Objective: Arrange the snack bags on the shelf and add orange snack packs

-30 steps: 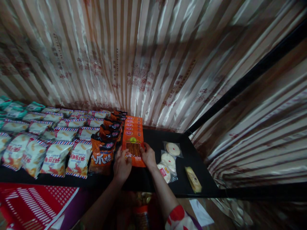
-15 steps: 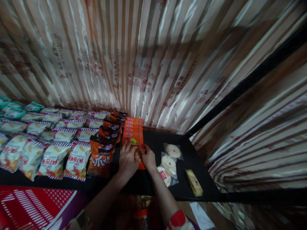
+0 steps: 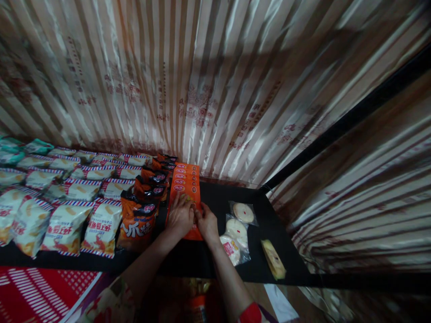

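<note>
Both my hands rest on the front orange snack packet (image 3: 193, 233) of an overlapping row of orange packets (image 3: 186, 179) on a black shelf (image 3: 232, 269). My left hand (image 3: 181, 215) lies flat on the packet with its fingers stretched forward. My right hand (image 3: 206, 223) sits beside it at the packet's right edge, fingers bent down onto the packet. The hands cover most of the front packet.
Left of the orange row stand dark orange bags (image 3: 137, 224), then rows of white striped bags (image 3: 101, 226) and teal packets (image 3: 37, 146). To the right lie round white cakes in clear wrap (image 3: 237, 229) and a yellow bar (image 3: 273, 259). Striped satin cloth (image 3: 202, 80) hangs behind.
My left hand has moved from the packet's left edge onto its top and slid forward. The right hand has closed in beside it. The view has shifted slightly.
</note>
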`<action>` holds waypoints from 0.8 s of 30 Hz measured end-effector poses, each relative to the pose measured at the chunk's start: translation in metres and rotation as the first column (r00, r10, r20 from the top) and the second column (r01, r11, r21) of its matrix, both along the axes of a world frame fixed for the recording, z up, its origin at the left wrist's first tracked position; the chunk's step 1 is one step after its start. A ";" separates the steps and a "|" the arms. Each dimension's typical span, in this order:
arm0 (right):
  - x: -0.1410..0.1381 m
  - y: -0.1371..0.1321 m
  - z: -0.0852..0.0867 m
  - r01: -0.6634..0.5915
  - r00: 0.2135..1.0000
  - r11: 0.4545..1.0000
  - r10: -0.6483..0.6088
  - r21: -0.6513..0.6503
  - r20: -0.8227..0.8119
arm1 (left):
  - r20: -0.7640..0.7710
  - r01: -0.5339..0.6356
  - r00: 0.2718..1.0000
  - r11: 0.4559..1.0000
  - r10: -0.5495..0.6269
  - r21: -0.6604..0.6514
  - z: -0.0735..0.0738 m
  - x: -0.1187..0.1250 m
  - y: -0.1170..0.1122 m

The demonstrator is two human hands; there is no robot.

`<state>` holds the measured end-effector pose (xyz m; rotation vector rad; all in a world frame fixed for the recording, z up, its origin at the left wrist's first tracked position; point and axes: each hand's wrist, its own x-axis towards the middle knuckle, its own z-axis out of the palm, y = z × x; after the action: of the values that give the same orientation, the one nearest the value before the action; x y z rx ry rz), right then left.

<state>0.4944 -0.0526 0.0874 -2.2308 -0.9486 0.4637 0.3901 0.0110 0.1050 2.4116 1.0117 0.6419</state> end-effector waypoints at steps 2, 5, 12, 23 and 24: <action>0.000 0.000 -0.001 -0.003 1.000 1.000 0.003 0.003 0.002 | 0.001 0.011 1.000 1.000 -0.011 0.008 -0.004 0.000 0.002; 0.000 0.000 0.000 -0.004 1.000 1.000 0.004 -0.016 0.010 | -0.012 0.005 1.000 1.000 -0.005 -0.011 -0.009 -0.001 0.003; -0.001 0.000 -0.001 -0.002 1.000 1.000 0.002 -0.013 0.026 | -0.070 0.009 0.997 1.000 -0.008 0.007 -0.016 -0.003 0.002; -0.003 -0.001 0.002 -0.038 0.992 0.999 0.041 -0.028 0.118 | -0.166 0.013 0.986 0.999 -0.007 0.036 -0.014 -0.003 0.000; -0.003 -0.001 0.002 -0.044 0.990 0.999 0.047 -0.026 0.134 | -0.177 0.013 0.984 0.999 -0.004 0.045 -0.014 -0.003 0.000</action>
<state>0.4912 -0.0536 0.0892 -2.2888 -1.0705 0.3490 0.3869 0.0112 0.0909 2.5478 1.0665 0.4592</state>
